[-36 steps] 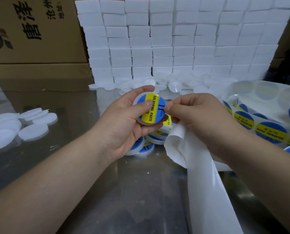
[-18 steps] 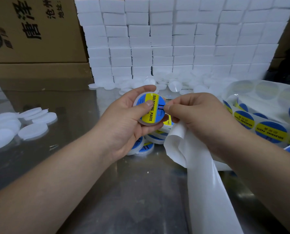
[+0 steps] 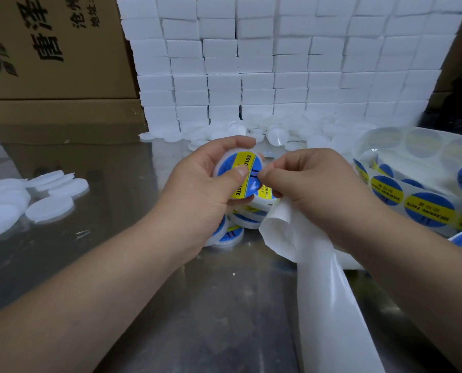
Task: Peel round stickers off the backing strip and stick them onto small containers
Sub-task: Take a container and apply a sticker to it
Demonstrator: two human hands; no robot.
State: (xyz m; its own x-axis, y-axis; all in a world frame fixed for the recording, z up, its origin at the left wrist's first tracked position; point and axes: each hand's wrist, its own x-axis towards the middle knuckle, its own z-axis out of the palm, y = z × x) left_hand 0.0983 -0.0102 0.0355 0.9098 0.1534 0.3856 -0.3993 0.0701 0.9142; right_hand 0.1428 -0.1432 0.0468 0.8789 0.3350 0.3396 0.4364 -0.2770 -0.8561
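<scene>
Left hand [image 3: 195, 192] grips the light, stiff container [image 3: 216, 168] by its rim; right hand [image 3: 318, 192] clutches the floppy backing strip [image 3: 326, 305].

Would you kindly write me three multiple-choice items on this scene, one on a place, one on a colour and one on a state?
1. Where does the bare backing strip run?
A. from under the right hand toward the viewer
B. over the cardboard box
C. across the white blocks
2. The sticker on the held container is
A. red and white
B. blue with a yellow band
C. plain green
3. The left hand is
A. flat on the table
B. hanging empty
C. gripping the container, thumb on the sticker

Answers: 1 A, the strip trails down from the right hand's grip; 2 B, blue disc crossed by yellow; 3 C, fingers curl round the rim, thumb pressing the face.
</scene>
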